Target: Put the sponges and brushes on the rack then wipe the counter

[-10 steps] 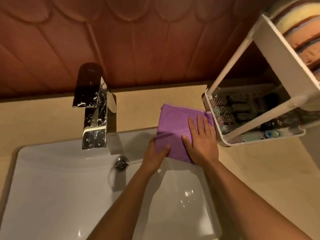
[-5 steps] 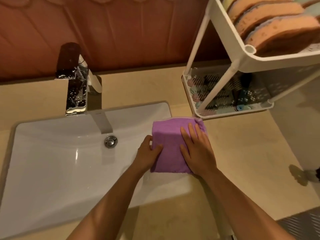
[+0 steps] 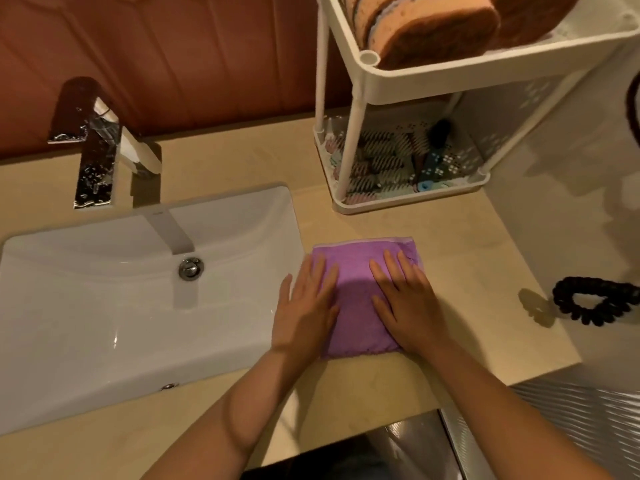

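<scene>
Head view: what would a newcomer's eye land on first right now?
The folded purple cloth, pressed flat on the beige counter by the left hand and right hand, just right of the white sink. Behind it stands the white two-tier plastic rack, orange sponges on top, brushes below.

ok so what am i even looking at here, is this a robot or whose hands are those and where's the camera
No robot here: these are a person's bare hands, filmed by a camera worn on their head, looking down. So the arms reach in from the bottom. The left hand and right hand lie flat, fingers straight, on a folded purple cloth on the counter, right of the sink and tap. Nothing is gripped; they only press the cloth. Behind stands a rack: sponges on top, brushes below. A black hair tie lies at the far right.
</scene>
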Demonstrator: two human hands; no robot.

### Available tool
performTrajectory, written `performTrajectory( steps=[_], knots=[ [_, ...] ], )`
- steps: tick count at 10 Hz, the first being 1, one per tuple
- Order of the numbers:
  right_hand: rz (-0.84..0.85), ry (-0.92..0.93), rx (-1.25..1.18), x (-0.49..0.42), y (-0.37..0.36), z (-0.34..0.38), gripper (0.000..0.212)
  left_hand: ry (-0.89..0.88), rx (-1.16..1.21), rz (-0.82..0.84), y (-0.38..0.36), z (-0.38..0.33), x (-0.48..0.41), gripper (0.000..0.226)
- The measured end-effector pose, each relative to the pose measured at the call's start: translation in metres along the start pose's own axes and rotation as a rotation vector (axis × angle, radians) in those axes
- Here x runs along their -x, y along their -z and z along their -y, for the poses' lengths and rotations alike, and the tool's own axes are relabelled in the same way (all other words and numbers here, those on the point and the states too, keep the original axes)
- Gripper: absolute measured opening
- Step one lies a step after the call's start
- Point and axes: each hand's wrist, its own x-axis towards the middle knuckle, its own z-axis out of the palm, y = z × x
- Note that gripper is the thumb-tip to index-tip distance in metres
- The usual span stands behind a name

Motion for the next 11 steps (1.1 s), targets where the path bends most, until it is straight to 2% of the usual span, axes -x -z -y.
performTrajectory(
  steps=[1,2,4,6,7,8,9,10,11],
  knots=[
    [0.029,-0.022,-0.003,0.016,0.000,-0.016,0.056,-0.163,-0.069,0.073,-0.012,-0.011,0.007,0.056],
    [0.037,-0.053,-0.010,0.029,0.003,-0.028,0.058,-0.201,-0.092,0.077,-0.022,-0.024,0.013,0.061],
    [0.024,-0.066,0.018,0.048,0.015,-0.034,0.063,-0.166,-0.114,0.153,-0.028,-0.047,0.021,0.062],
    [0.061,-0.094,0.034,0.057,0.015,-0.034,0.057,-0.139,-0.092,0.227,-0.031,-0.055,0.030,0.064],
    [0.045,-0.158,0.027,0.050,0.022,-0.016,0.056,-0.176,-0.081,0.178,-0.021,-0.048,0.031,0.068],
    [-0.074,-0.124,0.008,0.038,0.029,0.011,0.049,-0.147,0.012,0.182,-0.008,-0.029,0.028,0.066],
    [-0.117,-0.022,-0.072,0.024,0.032,0.052,0.045,-0.065,0.066,0.180,0.019,0.003,0.034,0.061],
    [-0.078,0.098,-0.170,0.003,0.037,0.095,0.043,0.020,0.135,0.211,0.050,0.047,0.042,0.058],
    [0.124,0.171,-0.210,-0.021,0.049,0.130,0.039,0.085,0.176,0.290,0.071,0.085,0.045,0.048]
  ],
)
